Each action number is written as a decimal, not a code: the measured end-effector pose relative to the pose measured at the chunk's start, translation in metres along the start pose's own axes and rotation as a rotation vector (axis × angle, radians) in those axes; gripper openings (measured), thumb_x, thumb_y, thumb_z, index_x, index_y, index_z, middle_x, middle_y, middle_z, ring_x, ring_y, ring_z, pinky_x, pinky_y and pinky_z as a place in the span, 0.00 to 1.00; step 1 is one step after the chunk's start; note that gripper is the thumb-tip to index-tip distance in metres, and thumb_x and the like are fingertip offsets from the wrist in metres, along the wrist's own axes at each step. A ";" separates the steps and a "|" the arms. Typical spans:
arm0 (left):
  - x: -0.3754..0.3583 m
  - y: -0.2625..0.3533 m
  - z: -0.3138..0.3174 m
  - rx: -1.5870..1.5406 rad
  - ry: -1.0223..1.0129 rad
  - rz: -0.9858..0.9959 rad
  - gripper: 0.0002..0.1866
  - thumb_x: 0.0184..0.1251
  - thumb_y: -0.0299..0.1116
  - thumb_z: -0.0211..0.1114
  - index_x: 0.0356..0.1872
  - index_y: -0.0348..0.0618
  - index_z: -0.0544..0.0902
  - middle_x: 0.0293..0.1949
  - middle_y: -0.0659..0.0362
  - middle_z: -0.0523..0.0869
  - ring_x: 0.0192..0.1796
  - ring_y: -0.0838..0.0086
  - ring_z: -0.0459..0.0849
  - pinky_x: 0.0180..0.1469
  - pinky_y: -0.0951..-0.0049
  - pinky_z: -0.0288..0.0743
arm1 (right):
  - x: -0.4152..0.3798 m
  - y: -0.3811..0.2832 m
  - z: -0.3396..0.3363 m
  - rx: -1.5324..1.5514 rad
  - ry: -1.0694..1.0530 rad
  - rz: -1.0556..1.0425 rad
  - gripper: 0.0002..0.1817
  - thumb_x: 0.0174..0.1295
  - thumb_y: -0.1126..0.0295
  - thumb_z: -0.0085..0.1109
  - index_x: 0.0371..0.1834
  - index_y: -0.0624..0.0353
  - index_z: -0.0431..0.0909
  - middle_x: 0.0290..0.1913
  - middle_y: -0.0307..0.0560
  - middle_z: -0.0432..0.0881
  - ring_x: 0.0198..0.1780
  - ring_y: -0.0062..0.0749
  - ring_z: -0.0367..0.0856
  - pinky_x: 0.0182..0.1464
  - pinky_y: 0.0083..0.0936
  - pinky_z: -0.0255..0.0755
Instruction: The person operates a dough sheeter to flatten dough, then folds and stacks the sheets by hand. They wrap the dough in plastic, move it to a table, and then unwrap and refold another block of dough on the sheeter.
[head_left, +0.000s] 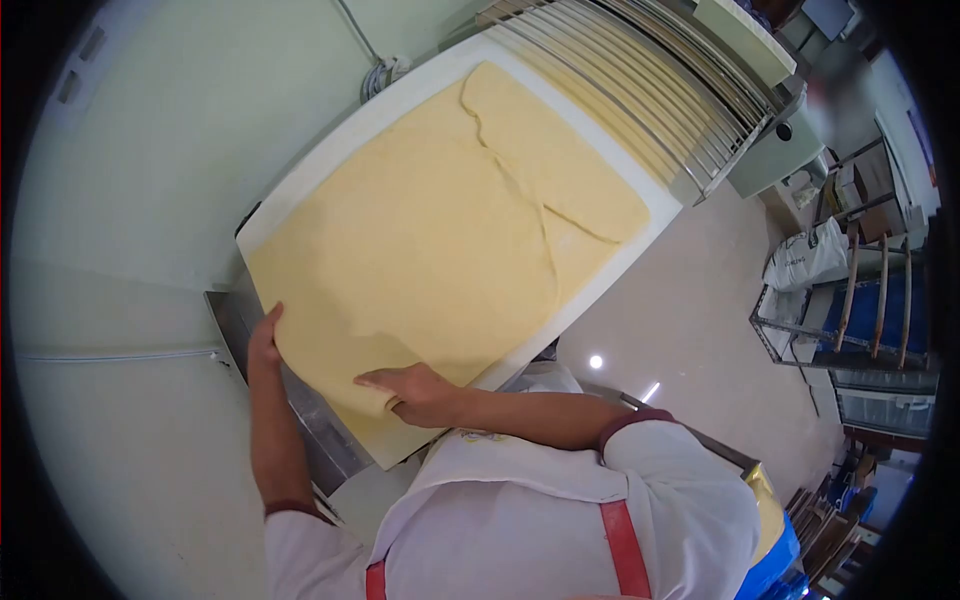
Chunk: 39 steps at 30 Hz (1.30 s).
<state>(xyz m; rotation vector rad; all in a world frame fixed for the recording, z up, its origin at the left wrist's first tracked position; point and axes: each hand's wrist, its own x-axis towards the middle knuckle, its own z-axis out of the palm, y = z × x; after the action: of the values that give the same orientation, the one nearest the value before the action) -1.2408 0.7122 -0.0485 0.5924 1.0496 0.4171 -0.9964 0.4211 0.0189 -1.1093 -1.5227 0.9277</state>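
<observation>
A wide, pale yellow sheet of dough lies over a white conveyor belt, with crooked overlap seams across its far part. At the sheet's near left edge, my left hand grips the dough, its thumb on top and the other fingers mostly hidden. My right hand is closed around a curled fold of the near edge, close to my body. Below that fold, a corner of dough hangs past the end of the belt.
Beyond the dough stands a machine with a metal bar guard over the belt. A metal tray sits under the near left end. To the right are a shiny floor, a rack and a white bag. A wall borders the left.
</observation>
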 end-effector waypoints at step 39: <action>0.130 0.128 0.325 1.325 0.584 0.911 0.31 0.50 0.65 0.65 0.24 0.41 0.84 0.23 0.55 0.85 0.32 0.63 0.85 0.38 0.62 0.77 | 0.009 0.026 -0.220 0.654 -0.048 0.785 0.31 0.56 0.83 0.62 0.64 0.68 0.63 0.58 0.50 0.74 0.58 0.28 0.74 0.60 0.25 0.68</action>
<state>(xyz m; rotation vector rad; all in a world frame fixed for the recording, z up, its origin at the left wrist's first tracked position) -0.8976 0.8045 0.0638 2.2785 1.5169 0.6721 -0.7774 0.4427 0.0430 -1.1820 -0.6721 1.8261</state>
